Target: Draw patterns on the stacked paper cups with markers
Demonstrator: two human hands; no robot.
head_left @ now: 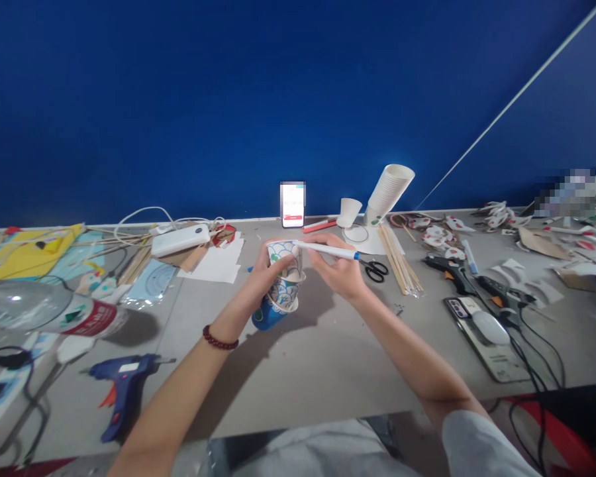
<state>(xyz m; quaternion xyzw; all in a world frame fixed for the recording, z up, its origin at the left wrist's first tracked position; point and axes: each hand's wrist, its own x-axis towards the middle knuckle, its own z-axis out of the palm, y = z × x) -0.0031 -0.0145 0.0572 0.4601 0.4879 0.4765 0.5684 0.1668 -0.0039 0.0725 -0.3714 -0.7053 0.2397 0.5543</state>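
My left hand point(272, 262) is wrapped round the upper part of a tilted stack of paper cups point(284, 291). Blue scale-like curves cover the upper cups, and the lowest part is solid blue. In my right hand point(338, 268) is a white marker point(330, 250) with a blue end, held like a pen. The marker's far end meets the top cup near its rim; whether the tip touches it I cannot tell. Both hands are above the middle of the table. Just right of my right hand lie black-handled scissors point(376, 270).
A phone point(293, 204) stands against the blue wall. To its right are a stack of white cups point(390, 189), a single cup point(348, 212) and wooden sticks point(398, 258). A blue glue gun point(125, 384) and a plastic bottle point(49, 311) lie left; black glue guns point(451, 273) lie right.
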